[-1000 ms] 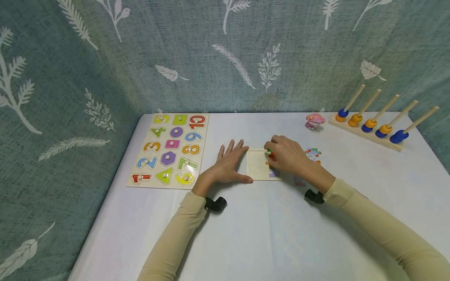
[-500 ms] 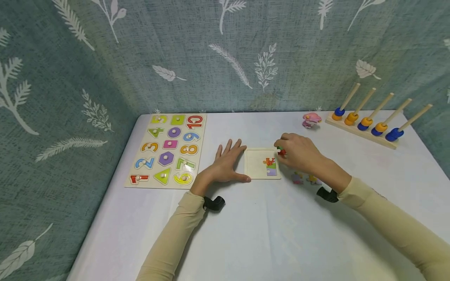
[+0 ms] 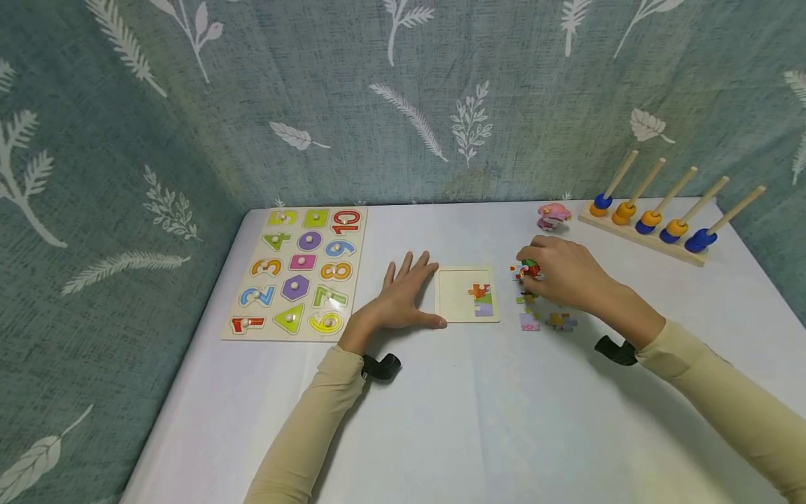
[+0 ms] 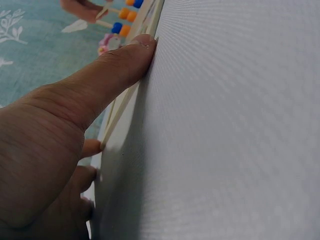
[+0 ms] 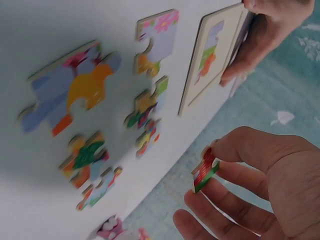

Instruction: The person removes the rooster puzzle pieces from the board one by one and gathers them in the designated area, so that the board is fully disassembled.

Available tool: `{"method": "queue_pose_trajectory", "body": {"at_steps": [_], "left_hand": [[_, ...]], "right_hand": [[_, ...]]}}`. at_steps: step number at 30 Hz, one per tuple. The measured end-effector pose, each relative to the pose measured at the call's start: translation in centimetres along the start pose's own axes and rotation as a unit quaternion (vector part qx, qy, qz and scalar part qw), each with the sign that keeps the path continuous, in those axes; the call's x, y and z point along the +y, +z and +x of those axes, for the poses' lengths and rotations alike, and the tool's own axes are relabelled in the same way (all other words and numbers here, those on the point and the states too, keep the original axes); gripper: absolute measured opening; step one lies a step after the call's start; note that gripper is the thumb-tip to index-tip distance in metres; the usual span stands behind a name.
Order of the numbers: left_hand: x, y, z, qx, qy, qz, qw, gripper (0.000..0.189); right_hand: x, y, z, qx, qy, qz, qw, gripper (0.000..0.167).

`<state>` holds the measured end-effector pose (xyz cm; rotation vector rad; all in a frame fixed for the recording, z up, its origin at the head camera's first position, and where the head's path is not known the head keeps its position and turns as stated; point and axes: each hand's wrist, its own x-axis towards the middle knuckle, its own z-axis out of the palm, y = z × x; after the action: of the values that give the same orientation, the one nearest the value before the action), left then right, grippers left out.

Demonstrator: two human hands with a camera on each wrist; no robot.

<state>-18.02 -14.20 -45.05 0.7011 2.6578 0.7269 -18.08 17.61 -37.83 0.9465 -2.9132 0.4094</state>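
Observation:
A jigsaw piece [image 5: 205,172] with red and green on it is pinched between the thumb and fingers of my right hand [image 3: 567,274], above the table to the right of the puzzle tray. My left hand [image 3: 403,301] lies spread, fingers straight, with index fingertip and thumb at the left side of the square wooden puzzle tray [image 3: 452,295]. Joined pieces [image 3: 483,301] in orange, green and lilac sit in the tray's right part. Several loose jigsaw pieces [image 5: 157,37] lie on the table beside the tray, some hidden under my right hand in the head view.
A wooden number and shape board [image 3: 296,273] lies at the left. At the back right stand a pink figurine [image 3: 554,216] and a bead stacker [image 3: 642,239] with upright pegs. A patterned curtain [image 3: 352,105] hangs behind the white table [image 3: 441,420].
My right hand has moved right from over the tray to above the loose pieces, still pinching the jigsaw piece. The tray's joined pieces came into sight. My left hand stays at the tray.

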Motion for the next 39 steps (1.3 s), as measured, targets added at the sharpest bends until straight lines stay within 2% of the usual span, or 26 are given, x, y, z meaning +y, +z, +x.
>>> {"method": "queue_pose_trajectory", "body": {"at_steps": [9,16,26,39], "left_hand": [[-0.1,0.1,0.0,0.002,-0.002,0.002,1.0,0.112],[-0.1,0.0,0.0,0.001,-0.001,0.006,1.0,0.112],[-0.1,0.0,0.0,-0.002,-0.003,0.007,1.0,0.113],[-0.1,0.1,0.0,0.001,-0.001,0.004,1.0,0.113]], "right_hand": [[1.7,-0.9,-0.8,0.015,0.011,0.0,0.9998,0.025],[2.9,-1.4,-1.4,0.007,0.028,-0.003,0.9996,0.028],[4.9,-1.4,-2.1,0.008,0.027,-0.004,0.9996,0.027],[6.6,-0.9,-2.5,-0.019,0.051,-0.011,0.9985,0.03]]}}
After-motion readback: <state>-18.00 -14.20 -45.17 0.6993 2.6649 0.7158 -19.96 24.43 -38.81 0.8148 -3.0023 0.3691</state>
